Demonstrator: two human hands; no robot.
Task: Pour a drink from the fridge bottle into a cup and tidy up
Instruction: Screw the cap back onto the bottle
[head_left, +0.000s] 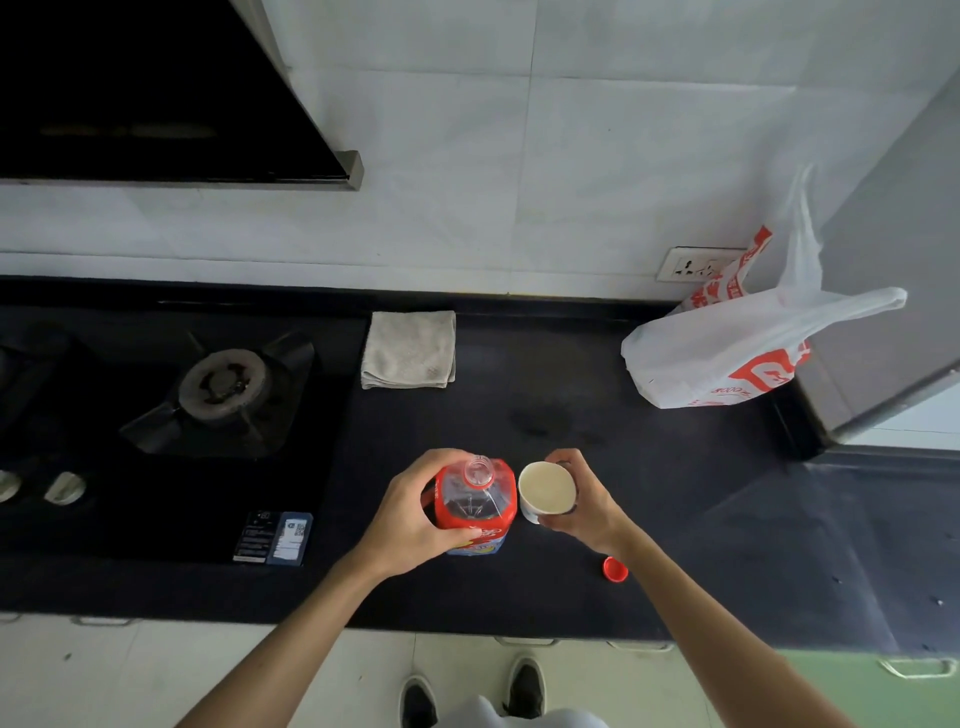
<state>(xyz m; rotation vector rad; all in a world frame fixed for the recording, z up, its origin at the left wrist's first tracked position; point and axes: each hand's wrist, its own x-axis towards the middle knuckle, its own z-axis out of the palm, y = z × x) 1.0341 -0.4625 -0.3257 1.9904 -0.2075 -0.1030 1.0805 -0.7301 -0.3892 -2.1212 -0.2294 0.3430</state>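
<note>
A clear plastic bottle (478, 501) with a red label stands upright on the black counter (701, 545), its mouth uncapped. My left hand (410, 514) grips the bottle's left side. Just right of it is a white paper cup (545, 491), its inside pale, and my right hand (584, 501) holds it from the right. Bottle and cup almost touch. The red cap (615, 567) lies on the counter to the right of my right forearm.
A folded grey cloth (410, 349) lies behind the bottle by the wall. A gas hob (223, 387) with a burner and knobs fills the left. A white and red plastic bag (737, 353) sits at the back right, beside a grey appliance's side (893, 270).
</note>
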